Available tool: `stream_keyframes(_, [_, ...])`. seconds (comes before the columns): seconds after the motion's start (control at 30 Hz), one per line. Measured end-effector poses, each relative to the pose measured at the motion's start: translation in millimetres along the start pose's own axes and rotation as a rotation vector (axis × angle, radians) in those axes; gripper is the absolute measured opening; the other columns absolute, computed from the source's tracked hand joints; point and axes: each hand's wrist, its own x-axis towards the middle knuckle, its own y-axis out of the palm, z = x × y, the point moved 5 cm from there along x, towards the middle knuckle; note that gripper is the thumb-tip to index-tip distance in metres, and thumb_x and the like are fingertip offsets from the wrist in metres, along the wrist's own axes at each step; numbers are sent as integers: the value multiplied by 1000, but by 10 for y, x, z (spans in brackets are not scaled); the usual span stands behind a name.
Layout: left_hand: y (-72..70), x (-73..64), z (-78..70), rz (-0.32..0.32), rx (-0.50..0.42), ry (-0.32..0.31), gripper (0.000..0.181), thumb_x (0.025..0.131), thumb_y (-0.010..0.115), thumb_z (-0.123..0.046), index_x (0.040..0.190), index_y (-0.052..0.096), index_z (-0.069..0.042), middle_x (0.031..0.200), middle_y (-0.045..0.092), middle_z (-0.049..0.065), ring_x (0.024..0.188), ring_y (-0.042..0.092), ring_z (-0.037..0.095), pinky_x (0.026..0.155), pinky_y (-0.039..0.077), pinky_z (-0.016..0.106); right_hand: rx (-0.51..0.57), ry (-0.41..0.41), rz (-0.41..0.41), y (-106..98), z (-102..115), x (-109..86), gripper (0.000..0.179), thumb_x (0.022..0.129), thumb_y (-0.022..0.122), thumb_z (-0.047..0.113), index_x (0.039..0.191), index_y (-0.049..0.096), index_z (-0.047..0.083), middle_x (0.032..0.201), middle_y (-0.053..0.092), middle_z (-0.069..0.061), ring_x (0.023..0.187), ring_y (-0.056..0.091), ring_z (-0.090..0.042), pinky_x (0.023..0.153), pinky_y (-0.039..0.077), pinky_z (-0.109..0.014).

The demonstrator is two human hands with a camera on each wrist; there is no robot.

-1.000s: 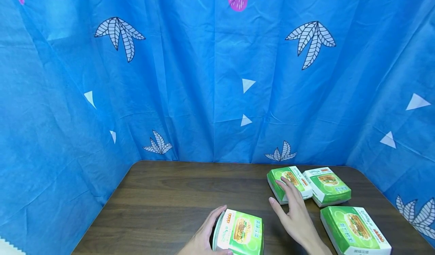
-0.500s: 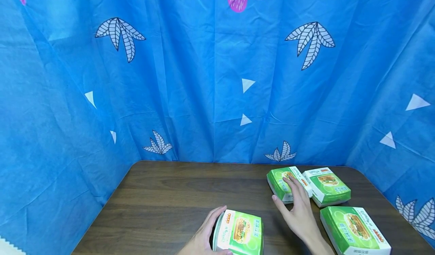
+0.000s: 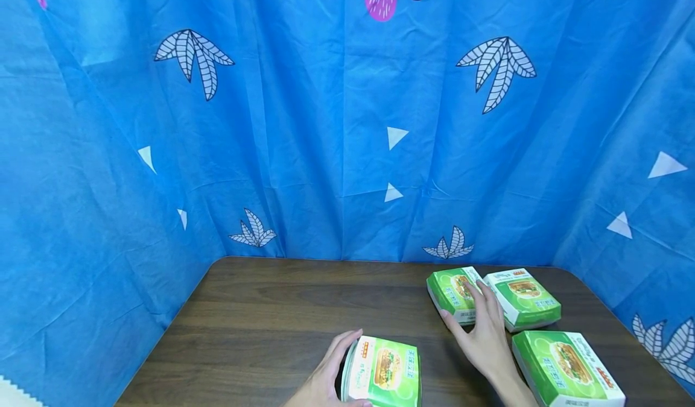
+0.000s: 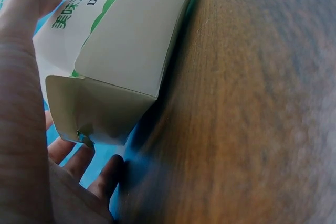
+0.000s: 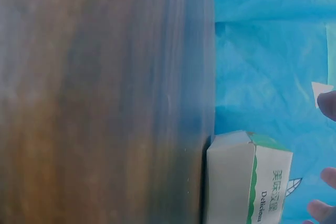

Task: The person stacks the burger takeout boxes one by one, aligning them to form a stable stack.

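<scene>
At the front middle of the head view, my left hand (image 3: 327, 375) holds a green and white burger box (image 3: 388, 371) by its left side, fingers at the far corner and thumb near the front. In the left wrist view the box's side flap (image 4: 94, 108) stands out from its end, with fingers behind it. My right hand (image 3: 482, 343), its fingers spread and slightly bent, overlaps the right part of a second burger box (image 3: 447, 289) at the back. In the right wrist view its fingertips (image 5: 328, 104) appear apart from a box (image 5: 231, 182).
Another burger box (image 3: 534, 307) stands at the back right, beside the second one. One more burger box (image 3: 559, 362) lies at the front right, near my right wrist. A blue patterned curtain (image 3: 304, 123) hangs behind the dark wooden table (image 3: 260, 316).
My right hand has shifted a little to the right over the back boxes, uncovering more of the second box's left part. The left hand and its burger box have hardly moved.
</scene>
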Motion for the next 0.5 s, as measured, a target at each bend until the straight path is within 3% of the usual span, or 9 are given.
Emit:
stream_keyframes(0.33, [-7,-1,5,-13,30,67,100,77,80,-36,153,17,-23,153,26,3,136,32,20,107,36,35,-41,16,-7,-15,-112,14,78,79,78,37,141,43,6,148,28,-27,132,26,-49,96,28,-67])
stream_keyframes(0.5, [-4,5,16,4,21,48,99,79,79,-35,154,15,-24,152,25,2,135,32,17,105,37,35,-51,15,-14,-6,-162,24,79,78,78,36,141,42,4,147,28,-28,131,27,-50,96,28,-66])
